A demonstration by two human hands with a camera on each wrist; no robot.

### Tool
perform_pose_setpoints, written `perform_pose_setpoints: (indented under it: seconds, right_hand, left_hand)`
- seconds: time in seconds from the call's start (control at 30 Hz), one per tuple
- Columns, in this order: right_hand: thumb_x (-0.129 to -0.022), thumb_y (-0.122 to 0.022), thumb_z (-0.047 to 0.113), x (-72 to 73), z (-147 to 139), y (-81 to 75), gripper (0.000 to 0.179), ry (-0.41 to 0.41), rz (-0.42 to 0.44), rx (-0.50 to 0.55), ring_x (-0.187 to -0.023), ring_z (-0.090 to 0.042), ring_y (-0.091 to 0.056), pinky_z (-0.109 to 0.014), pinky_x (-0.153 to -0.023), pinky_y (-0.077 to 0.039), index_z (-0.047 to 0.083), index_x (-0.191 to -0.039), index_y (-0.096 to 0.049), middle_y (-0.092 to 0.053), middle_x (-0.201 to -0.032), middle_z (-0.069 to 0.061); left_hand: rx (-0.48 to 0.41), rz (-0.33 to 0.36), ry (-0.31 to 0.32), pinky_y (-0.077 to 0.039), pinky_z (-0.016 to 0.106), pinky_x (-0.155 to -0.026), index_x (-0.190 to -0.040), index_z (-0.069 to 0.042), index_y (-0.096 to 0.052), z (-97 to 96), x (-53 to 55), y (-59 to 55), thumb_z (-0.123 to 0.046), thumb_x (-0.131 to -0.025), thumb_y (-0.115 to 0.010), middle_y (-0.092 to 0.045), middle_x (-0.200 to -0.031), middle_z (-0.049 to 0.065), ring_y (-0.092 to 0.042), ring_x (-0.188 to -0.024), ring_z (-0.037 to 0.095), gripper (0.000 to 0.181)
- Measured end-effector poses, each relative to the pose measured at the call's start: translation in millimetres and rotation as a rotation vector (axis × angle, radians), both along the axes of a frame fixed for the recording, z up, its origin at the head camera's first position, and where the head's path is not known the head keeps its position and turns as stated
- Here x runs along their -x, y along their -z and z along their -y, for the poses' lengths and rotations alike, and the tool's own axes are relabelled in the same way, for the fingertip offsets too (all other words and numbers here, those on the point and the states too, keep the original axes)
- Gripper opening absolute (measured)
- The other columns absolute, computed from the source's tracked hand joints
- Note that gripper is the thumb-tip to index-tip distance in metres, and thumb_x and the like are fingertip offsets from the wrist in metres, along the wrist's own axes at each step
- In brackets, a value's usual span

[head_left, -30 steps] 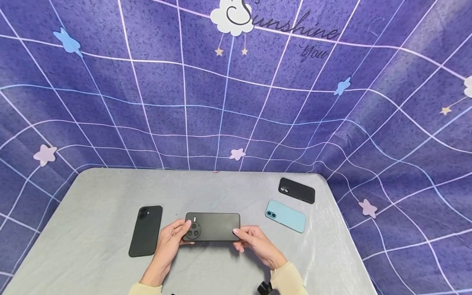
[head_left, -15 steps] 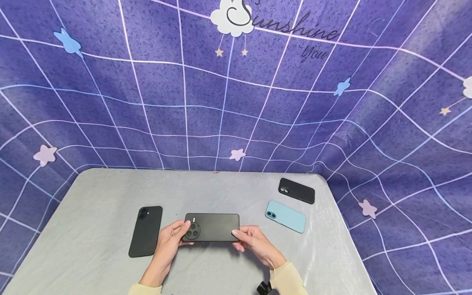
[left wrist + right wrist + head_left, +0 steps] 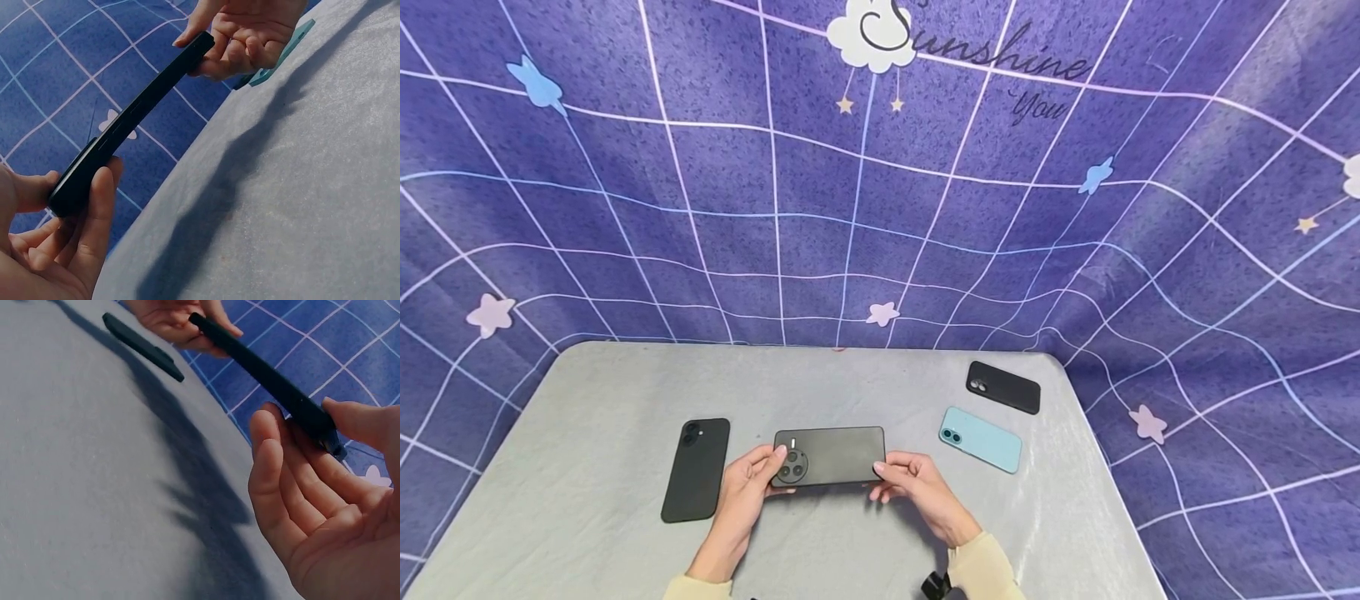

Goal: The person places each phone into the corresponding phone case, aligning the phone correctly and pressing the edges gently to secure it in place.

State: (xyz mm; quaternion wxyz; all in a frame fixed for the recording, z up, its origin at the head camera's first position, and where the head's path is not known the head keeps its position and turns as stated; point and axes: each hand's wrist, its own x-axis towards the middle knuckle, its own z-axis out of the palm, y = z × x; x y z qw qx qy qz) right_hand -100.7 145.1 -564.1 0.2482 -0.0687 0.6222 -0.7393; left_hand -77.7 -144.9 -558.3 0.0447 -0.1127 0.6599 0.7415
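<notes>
A dark grey smartphone (image 3: 842, 458), with a round camera block at its left end, is held level across both hands above the table. My left hand (image 3: 747, 487) pinches the camera end, thumb on the back and fingers beneath. My right hand (image 3: 921, 487) grips the other end, its thumb on the near corner. Seen edge-on in the left wrist view, the smartphone (image 3: 131, 122) is off the cloth, with side buttons showing. In the right wrist view, a small piece (image 3: 337, 450) juts from the corner of the smartphone (image 3: 269, 375) by the right fingers. Its front face is hidden.
A black phone (image 3: 696, 471) lies beside the left hand. To the right lie a light blue phone (image 3: 981, 440) and, behind it, a black phone case (image 3: 1004, 388). Grey cloth covers the table (image 3: 625, 383); a purple patterned curtain (image 3: 820, 183) hangs behind and at the sides.
The smartphone has risen slightly, more at its right end, and tilted a little. The right hand has moved slightly up with it, its lower fingers shifting. The things on the table have stayed put.
</notes>
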Motion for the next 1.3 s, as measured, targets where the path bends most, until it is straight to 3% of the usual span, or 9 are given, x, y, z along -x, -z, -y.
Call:
perform_pose_setpoints:
  seconds: [0.2, 0.37, 0.6, 1.3]
  right_hand:
    - [-0.106, -0.069, 0.016, -0.6, -1.0, 2.0, 0.013, 0.054, 0.019, 0.011, -0.081, -0.014, -0.076, -0.023, -0.074, -0.060, 0.003, -0.104, -0.072, -0.080, -0.095, -0.014]
    - [-0.107, -0.068, 0.017, -0.6, -1.5, 3.8, 0.015, 0.099, 0.023, 0.023, -0.079, -0.013, -0.075, -0.023, -0.073, -0.060, 0.005, -0.099, -0.072, -0.080, -0.095, -0.014]
    - [-0.108, -0.067, 0.018, -0.3, -2.7, 4.7, 0.015, 0.094, 0.018, 0.052, -0.080, -0.012, -0.075, -0.023, -0.075, -0.061, 0.004, -0.104, -0.073, -0.080, -0.092, -0.008]
    - [-0.107, -0.067, 0.014, -2.0, -4.6, 4.4, 0.014, 0.113, 0.001, 0.066, -0.074, -0.008, -0.072, -0.022, -0.075, -0.059, 0.009, -0.095, -0.072, -0.080, -0.087, -0.003]
  left_hand:
    - [-0.050, -0.003, 0.013, -0.067, 0.037, -0.079, -0.134, 0.013, -0.060, -1.8, -0.9, -0.1, -0.020, -0.109, -0.066, -0.077, -0.116, 0.019, -0.077, -0.096, 0.015, 0.041]
    - [-0.099, 0.021, 0.047, -0.066, 0.040, -0.088, -0.144, 0.016, -0.053, -1.8, -3.1, -0.1, -0.012, -0.105, -0.070, -0.070, -0.131, 0.027, -0.077, -0.104, 0.014, 0.050]
    - [-0.076, 0.027, 0.080, -0.065, 0.041, -0.092, -0.148, 0.016, -0.048, -0.7, -5.1, -1.1, -0.017, -0.105, -0.071, -0.063, -0.142, 0.033, -0.075, -0.109, 0.012, 0.059]
    - [-0.116, 0.028, 0.076, -0.065, 0.041, -0.091, -0.147, 0.017, -0.047, -2.9, -3.0, -0.4, -0.013, -0.105, -0.071, -0.063, -0.140, 0.033, -0.075, -0.109, 0.013, 0.057]
